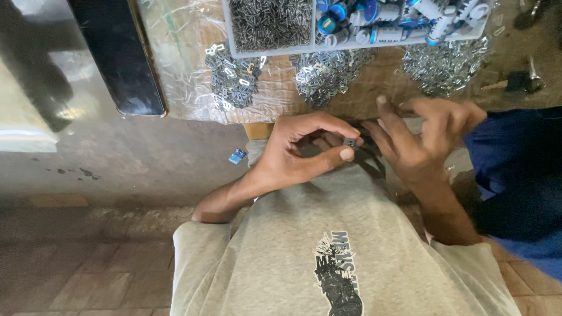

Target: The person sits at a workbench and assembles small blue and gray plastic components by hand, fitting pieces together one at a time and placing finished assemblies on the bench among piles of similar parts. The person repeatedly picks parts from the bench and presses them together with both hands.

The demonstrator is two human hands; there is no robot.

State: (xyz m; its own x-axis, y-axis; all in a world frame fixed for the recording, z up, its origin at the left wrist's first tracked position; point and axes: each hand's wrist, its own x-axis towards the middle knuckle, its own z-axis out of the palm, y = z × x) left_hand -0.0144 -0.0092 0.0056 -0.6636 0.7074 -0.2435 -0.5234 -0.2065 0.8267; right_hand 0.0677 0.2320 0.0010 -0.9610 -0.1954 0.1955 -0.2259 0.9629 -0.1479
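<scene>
Grey printed T-shirt (328, 251) filled the lower frame, nearest the lens. Left hand (304, 153): fingers curled, thumb and forefinger pinched shut on a small dark metal part (349, 141), held just off the table's near edge. Right hand (422, 136): fingers spread apart, blurred, holding nothing visible, just beside the part. Beyond, on the plastic-covered table (175, 52): three heaps of small metal pieces (321, 73); grey compartment tray (357, 44); dark phone (120, 55) at left.
</scene>
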